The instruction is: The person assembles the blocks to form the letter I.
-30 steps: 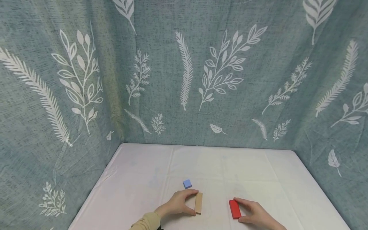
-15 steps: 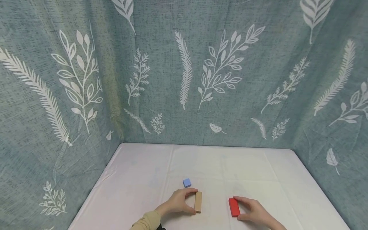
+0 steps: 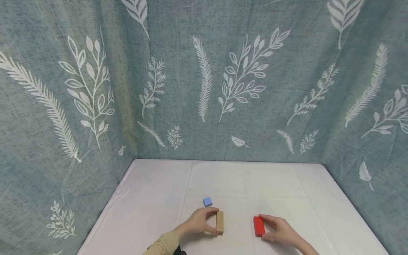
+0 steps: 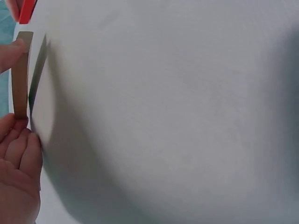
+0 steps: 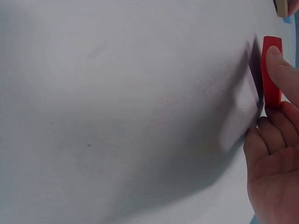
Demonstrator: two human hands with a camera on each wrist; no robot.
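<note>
My left hand [image 3: 198, 222] pinches a plain wooden block [image 3: 220, 222] by its two ends, thumb at the near end and fingers at the far end. In the left wrist view the same block [image 4: 20, 77] spans thumb and fingertips, with its shadow beside it. To the right, my right hand [image 3: 280, 231] grips a red block [image 3: 259, 226] end to end in the same manner. The right wrist view shows the thumb on one end of the red block [image 5: 272, 74] and curled fingers at the other. A small blue cube [image 3: 207, 202] sits just beyond the left hand's fingers.
A white cloth-covered table [image 3: 153, 191] with faint fold creases lies under both hands. Green-blue curtains [image 3: 178, 88] with white leaf prints stand along its back and both sides.
Both blocks have shifted slightly farther from me in the head view, held in the hands, with the red one also turning a little straighter. The blue cube stays put while the view drifts slightly.
</note>
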